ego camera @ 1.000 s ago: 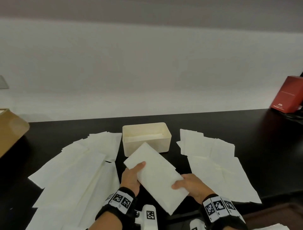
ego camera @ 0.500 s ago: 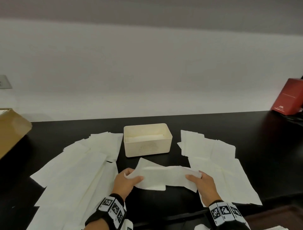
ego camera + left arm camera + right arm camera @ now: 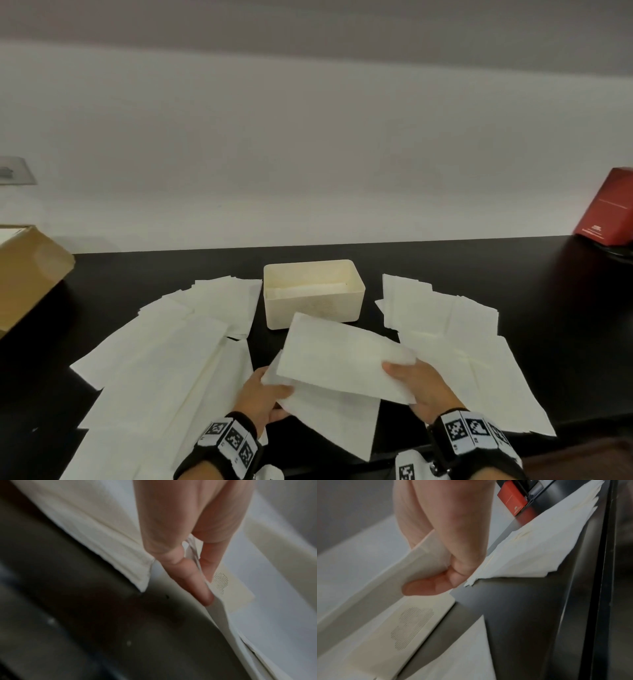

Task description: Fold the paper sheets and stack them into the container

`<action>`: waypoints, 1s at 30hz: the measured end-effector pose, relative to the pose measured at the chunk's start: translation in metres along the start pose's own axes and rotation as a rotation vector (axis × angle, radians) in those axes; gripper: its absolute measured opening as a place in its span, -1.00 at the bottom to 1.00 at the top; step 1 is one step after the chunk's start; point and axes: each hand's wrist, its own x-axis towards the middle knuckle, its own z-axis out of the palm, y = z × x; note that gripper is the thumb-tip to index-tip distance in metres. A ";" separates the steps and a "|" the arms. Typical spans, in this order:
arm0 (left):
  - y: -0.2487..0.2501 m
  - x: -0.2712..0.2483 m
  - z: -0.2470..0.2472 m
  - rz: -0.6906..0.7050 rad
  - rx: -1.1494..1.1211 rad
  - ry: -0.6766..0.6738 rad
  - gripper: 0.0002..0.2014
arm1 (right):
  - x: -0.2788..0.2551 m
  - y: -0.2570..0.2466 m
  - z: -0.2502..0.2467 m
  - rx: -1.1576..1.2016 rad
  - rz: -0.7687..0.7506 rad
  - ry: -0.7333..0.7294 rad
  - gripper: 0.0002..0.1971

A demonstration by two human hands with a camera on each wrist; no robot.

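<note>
Black tabletop [image 3: 513, 274] is carrying loose sheets toward both side edges | cream container [image 3: 313, 294] is sitting mid-tabletop | folded sheet [image 3: 342, 356] is hovering just before it | left hand [image 3: 262, 399] and right hand [image 3: 419, 383] are pinching its ends, thumbs on top, other fingers beneath | advice: keeping edges aligned and level while lowering it in.

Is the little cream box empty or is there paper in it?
Not empty. The cream plastic box has pale folded paper lying flat at its bottom, far below the rim.

A white sheet [image 3: 337, 359], half folded, is held above the table's near edge. The cream container [image 3: 313, 310] sits mid-table, folded sheets inside.
</note>
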 end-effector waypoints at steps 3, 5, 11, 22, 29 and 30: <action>-0.004 -0.002 0.000 -0.009 0.006 0.011 -0.59 | 0.004 0.016 0.018 -0.033 0.077 -0.086 -0.81; -0.004 -0.003 0.001 0.005 0.019 0.018 -0.69 | 0.006 0.031 0.028 -0.093 0.135 -0.083 -0.83; 0.001 -0.004 0.001 -0.005 0.002 0.031 -0.76 | 0.010 0.052 0.039 -0.269 0.171 0.029 -0.64; 0.035 0.002 0.000 -0.061 0.247 0.080 -0.86 | 0.007 0.046 0.042 -0.587 0.130 0.034 -0.62; 0.040 0.000 0.002 0.062 0.436 -0.119 -0.87 | -0.003 0.032 0.039 -0.869 0.125 -0.017 -0.12; 0.042 -0.004 0.003 0.073 0.385 -0.144 -0.84 | -0.004 0.028 0.038 -0.886 0.129 -0.036 -0.19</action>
